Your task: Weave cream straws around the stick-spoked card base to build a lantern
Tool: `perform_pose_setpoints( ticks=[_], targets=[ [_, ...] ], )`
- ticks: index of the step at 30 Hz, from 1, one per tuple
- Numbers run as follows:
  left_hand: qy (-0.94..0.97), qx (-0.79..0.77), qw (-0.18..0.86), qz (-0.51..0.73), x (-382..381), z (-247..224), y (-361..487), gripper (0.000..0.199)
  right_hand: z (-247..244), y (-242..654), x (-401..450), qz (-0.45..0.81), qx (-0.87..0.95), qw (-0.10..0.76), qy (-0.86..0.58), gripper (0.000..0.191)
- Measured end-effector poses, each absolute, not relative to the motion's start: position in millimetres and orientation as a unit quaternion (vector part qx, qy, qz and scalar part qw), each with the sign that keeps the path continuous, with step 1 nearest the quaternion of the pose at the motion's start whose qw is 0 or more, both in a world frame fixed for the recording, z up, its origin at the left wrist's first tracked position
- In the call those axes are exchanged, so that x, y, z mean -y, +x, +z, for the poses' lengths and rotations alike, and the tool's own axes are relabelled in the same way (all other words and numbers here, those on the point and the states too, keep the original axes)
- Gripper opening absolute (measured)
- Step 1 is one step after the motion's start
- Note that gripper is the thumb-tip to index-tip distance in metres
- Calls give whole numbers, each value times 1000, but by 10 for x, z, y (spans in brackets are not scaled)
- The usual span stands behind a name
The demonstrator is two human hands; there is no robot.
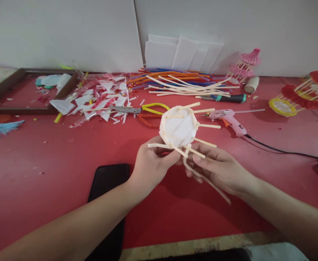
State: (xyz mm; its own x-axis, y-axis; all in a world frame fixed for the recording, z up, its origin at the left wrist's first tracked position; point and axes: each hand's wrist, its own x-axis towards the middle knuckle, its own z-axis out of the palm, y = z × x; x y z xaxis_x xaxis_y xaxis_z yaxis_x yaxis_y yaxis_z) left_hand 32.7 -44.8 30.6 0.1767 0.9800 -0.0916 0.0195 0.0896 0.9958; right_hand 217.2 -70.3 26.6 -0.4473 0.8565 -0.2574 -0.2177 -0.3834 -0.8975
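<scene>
Over the middle of the table, a round white craft piece (179,127) is edged in cream, with short cream sticks (209,126) standing out around it. My left hand (152,168) grips its lower left edge between thumb and fingers. A long cream pipe cleaner (210,183) hangs from the near edge and trails down to the right. My right hand (221,166) is closed on this strand close to the edge, its thumb and fingers bent. Some right fingertips are hidden behind the piece and strand.
Scissors (139,109), a pink glue gun (231,121), and a craft knife (227,98) lie beyond the piece. Behind are colored pipe cleaners (172,77), white sheets (186,54), and scraps (101,96). A phone (108,185) lies near my left arm; red-and-yellow models (297,96) stand right.
</scene>
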Motion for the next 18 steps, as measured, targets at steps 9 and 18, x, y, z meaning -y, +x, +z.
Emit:
perform_pose_setpoints(
  ticks=[9,18],
  targets=[
    [554,-477,539,418,496,333,332,15,142,2178,705,762,382,345,-392,31],
    [565,-474,535,412,510,356,351,8,240,2167,646,781,297,321,-446,38]
  ],
)
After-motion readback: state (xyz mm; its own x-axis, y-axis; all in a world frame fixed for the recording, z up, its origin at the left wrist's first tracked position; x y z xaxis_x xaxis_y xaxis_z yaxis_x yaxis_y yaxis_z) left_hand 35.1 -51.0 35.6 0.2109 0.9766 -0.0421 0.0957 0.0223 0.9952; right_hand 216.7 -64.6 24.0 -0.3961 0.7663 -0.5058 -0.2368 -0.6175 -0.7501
